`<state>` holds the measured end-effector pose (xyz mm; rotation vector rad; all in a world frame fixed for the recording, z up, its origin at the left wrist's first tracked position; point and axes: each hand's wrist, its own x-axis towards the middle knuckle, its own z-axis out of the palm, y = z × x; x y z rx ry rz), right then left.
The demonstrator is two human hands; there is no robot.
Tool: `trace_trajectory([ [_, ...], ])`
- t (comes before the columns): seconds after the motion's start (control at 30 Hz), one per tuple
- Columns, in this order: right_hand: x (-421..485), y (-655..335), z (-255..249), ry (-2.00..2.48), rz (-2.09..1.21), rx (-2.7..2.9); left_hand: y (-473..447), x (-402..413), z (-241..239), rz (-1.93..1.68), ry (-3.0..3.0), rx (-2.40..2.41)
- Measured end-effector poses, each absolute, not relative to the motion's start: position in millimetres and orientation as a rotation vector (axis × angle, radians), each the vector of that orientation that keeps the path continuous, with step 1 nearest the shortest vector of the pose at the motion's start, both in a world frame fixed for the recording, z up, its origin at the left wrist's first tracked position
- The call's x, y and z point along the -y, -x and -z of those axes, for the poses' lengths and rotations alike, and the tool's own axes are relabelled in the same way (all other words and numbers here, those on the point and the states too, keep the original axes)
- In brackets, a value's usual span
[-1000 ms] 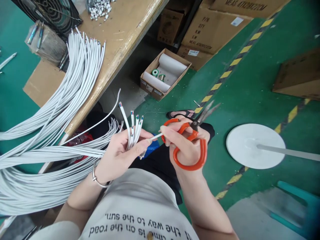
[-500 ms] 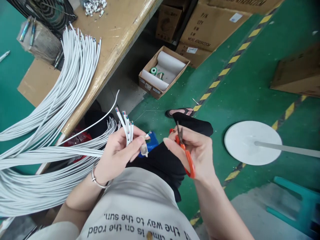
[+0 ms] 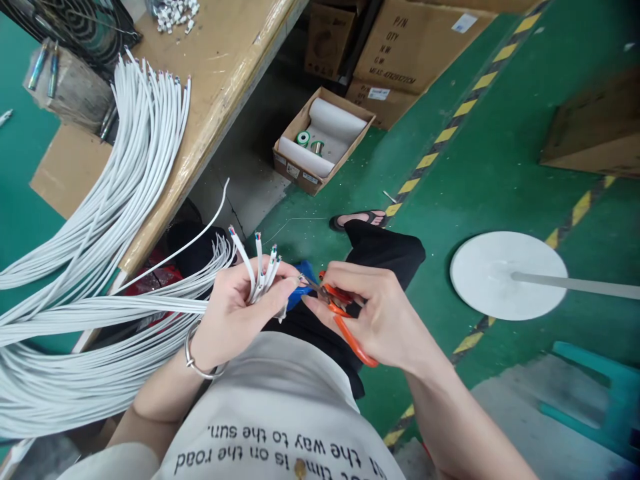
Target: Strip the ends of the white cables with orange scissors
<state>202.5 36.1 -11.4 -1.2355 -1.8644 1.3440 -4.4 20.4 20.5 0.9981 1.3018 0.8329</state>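
Observation:
My left hand [image 3: 235, 310] is closed around a small bunch of white cables [image 3: 260, 270], their stripped coloured ends sticking up past my fingers. My right hand [image 3: 380, 317] grips orange-handled scissors [image 3: 345, 320], whose blades point left and meet a cable end at my left thumb. Both hands hover over my lap, above black trousers. A large bundle of white cables [image 3: 75, 333] trails from my left hand off to the left edge.
A wooden bench [image 3: 220, 73] carries another sheaf of white cables [image 3: 130, 147] and small white parts [image 3: 173, 13]. On the green floor stand an open cardboard box [image 3: 320, 140], stacked cartons [image 3: 415, 47], a white round base with a pole [image 3: 507, 273], and a teal stool [image 3: 600, 393].
My right hand turned the scissors from blades pointing up and right to blades pointing left, and brought them in against the cable ends held in my left hand.

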Motion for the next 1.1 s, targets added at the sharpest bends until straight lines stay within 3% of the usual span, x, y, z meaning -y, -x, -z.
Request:
trace_trajectory([
  [1.1, -34.3, -200.1, 17.1, 1.172, -1.120, 1.844, 5.0, -18.1, -21.6, -0.815, -1.024, -1.280],
])
